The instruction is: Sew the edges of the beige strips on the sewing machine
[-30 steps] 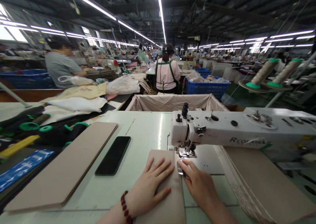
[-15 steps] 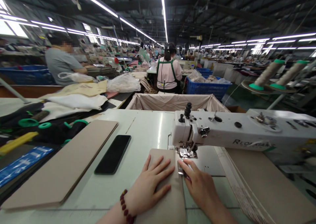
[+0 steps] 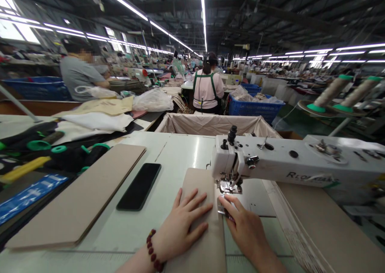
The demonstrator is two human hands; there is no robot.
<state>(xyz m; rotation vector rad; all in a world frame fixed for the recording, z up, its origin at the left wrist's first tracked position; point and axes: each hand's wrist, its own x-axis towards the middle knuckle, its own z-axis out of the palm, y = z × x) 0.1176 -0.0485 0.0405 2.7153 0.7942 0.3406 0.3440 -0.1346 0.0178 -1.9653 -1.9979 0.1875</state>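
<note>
My left hand (image 3: 180, 229) lies flat on a long beige fabric-covered strip (image 3: 197, 182), its fingers spread and a bead bracelet (image 3: 153, 251) on the wrist. The strip's far end reaches the presser foot (image 3: 230, 187) of a white industrial sewing machine (image 3: 270, 160). My right hand (image 3: 245, 229) pinches the strip's right edge close to that foot. A small metallic piece (image 3: 221, 210) shows at my right fingertips, too partly hidden to identify. Both hands cover part of the strip.
A black phone (image 3: 138, 186) and a long beige board (image 3: 76, 196) lie on the white sewing table (image 3: 177, 152) to my left. A stack of beige strips (image 3: 325, 225) lies on the right. A fabric-lined bin (image 3: 213, 125) stands behind the machine.
The strip's far end has moved forward past the presser foot, and both hands have shifted slightly with it. The whole view has tilted a little as my head moved.
</note>
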